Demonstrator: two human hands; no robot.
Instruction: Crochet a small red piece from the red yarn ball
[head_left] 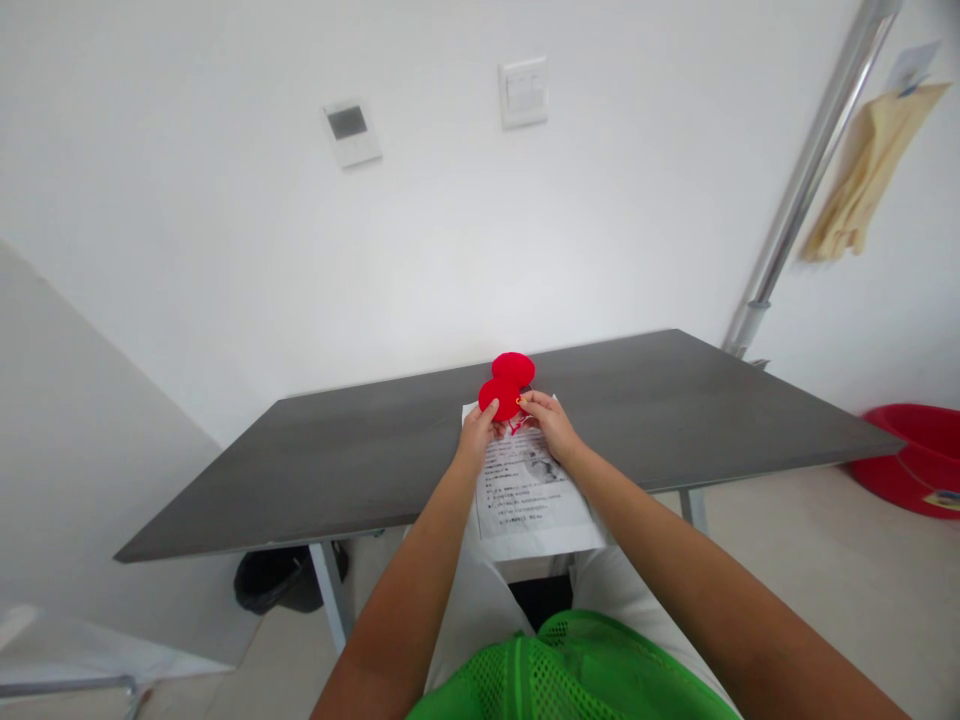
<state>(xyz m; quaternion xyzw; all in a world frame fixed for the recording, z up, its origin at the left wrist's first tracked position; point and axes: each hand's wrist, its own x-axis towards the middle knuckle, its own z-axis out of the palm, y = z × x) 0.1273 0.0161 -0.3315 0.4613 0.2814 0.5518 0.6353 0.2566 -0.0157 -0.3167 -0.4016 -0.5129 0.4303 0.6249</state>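
Note:
A flat red piece (498, 401) with a rounded outline is pinched at its lower edge by my left hand (478, 436), thumb on top. Another red rounded piece (514, 369) lies behind it, partly overlapped; whether the two are joined I cannot tell. My right hand (548, 418) has its fingers closed at the right edge of the front piece, beside a small yellow detail (520, 401). A thin pinkish-red cord (516, 427) hangs between my hands. Beneath them is a white printed sheet (525, 500) with text and a grey picture, reaching over the table's front edge.
The dark grey table (360, 450) stands against a white wall carrying a thermostat (352, 132) and a switch (524, 93). A metal pole (810, 180) and hanging cream gloves (870, 175) are at right. A red tub (900, 470) and a black-lined bin (281, 578) stand on the floor.

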